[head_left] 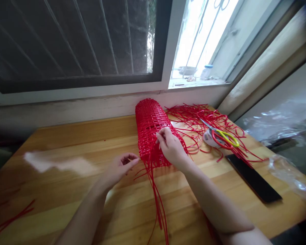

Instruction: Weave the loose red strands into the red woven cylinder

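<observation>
A woven red plastic basket [150,115] lies on its side, its length running away from me towards the wall. From its near end several long red strips [155,194] trail down over the wooden table. My right hand [172,146] is over the near part of the weave, thumb and fingers pinched together; what is between them is too small to make out. Just left of the basket's near edge is my left hand [122,168], thumb and forefinger closed in a pinch. Anything inside that pinch cannot be made out either.
Right of the basket lies a heap of loose red strips [188,112]. Scissors with red and yellow handles [228,139] rest on a whitish roll [210,139]. A black phone [255,178] and clear plastic [288,173] lie near the right edge. More strips [12,219] are at left.
</observation>
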Demonstrator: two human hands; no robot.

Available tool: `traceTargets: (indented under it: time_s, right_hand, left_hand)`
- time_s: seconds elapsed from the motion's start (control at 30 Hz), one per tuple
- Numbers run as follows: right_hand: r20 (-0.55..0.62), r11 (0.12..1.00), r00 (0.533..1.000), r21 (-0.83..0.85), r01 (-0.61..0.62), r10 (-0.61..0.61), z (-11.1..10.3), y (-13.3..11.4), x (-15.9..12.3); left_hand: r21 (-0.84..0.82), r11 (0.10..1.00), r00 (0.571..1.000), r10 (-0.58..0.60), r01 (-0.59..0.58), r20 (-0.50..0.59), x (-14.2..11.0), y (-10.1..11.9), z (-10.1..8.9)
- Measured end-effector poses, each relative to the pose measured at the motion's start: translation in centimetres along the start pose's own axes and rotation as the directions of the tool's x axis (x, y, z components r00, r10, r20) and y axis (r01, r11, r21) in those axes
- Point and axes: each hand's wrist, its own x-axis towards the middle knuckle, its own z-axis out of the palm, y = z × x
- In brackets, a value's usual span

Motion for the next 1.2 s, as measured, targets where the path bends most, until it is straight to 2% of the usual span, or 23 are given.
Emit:
traceTargets:
  time_s: [0.07,0.13,0.2,0.27,0.33,0.4,0.47,0.57,0.7,0.83,0.93,1.07,1.2]
  right_hand:
    - [-0.064,0.999,0.997,0.01,0.035,-0.034,0.1,0.3,0.2]
    - [-0.133,0.997,0.988,-0.019,0.076,-0.078,0.3,0.6,0.3]
    - [-0.188,0.992,0.975,-0.077,0.102,-0.115,0.3,0.7,0.5]
    - [-0.222,0.985,0.965,-0.127,0.113,-0.139,0.4,0.9,0.6]
    - [-0.225,0.982,0.962,-0.144,0.122,-0.153,0.5,1.1,0.7]
    - [-0.21,0.983,0.965,-0.126,0.13,-0.155,0.5,1.3,0.8]
    - [-0.197,0.987,0.97,-0.093,0.129,-0.146,0.6,1.5,0.8]
    - [-0.187,0.992,0.975,-0.059,0.112,-0.121,0.9,1.7,0.8]
    - [-0.182,0.994,0.977,-0.055,0.098,-0.107,1.2,1.9,0.8]
    - [-0.209,0.995,0.973,-0.046,0.089,-0.096,1.1,2.4,1.0]
    - [-0.232,0.996,0.968,-0.034,0.087,-0.093,1.1,2.7,1.1]
    - [-0.232,0.995,0.968,-0.02,0.093,-0.095,1.0,2.9,1.1]
    - [-0.241,0.994,0.966,0.028,0.106,-0.096,0.6,3.4,1.2]
  left_hand:
    - [0.136,0.991,0.99,-0.015,-0.004,0.139,-0.4,0.1,-0.5]
    - [0.208,0.978,0.975,-0.04,-0.007,0.219,-0.8,0.2,-0.5]
    - [0.237,0.971,0.979,-0.039,-0.01,0.202,-0.8,0.2,-0.3]
    - [0.219,0.976,0.991,-0.027,-0.002,0.128,-0.4,0.1,0.0]
    - [0.049,0.998,0.997,-0.042,0.039,0.062,0.2,-0.4,0.1]
    - [-0.21,0.975,0.997,-0.071,0.078,0.041,1.0,-1.2,0.1]
    - [-0.394,0.914,0.995,-0.095,0.099,0.03,1.7,-2.1,0.4]
    - [-0.559,0.821,0.988,-0.152,0.117,-0.017,2.4,-3.3,1.6]
    - [-0.757,0.643,0.965,-0.253,0.115,-0.068,2.3,-3.5,3.6]
    - [-0.871,0.483,0.945,-0.318,0.087,-0.082,1.6,-3.0,4.6]
    - [-0.908,0.408,0.937,-0.345,0.092,-0.06,1.4,-2.6,4.7]
    - [-0.924,0.357,0.922,-0.387,0.137,-0.013,1.7,-2.2,5.2]
    - [-0.921,0.356,0.916,-0.401,0.158,0.002,2.4,-1.7,6.1]
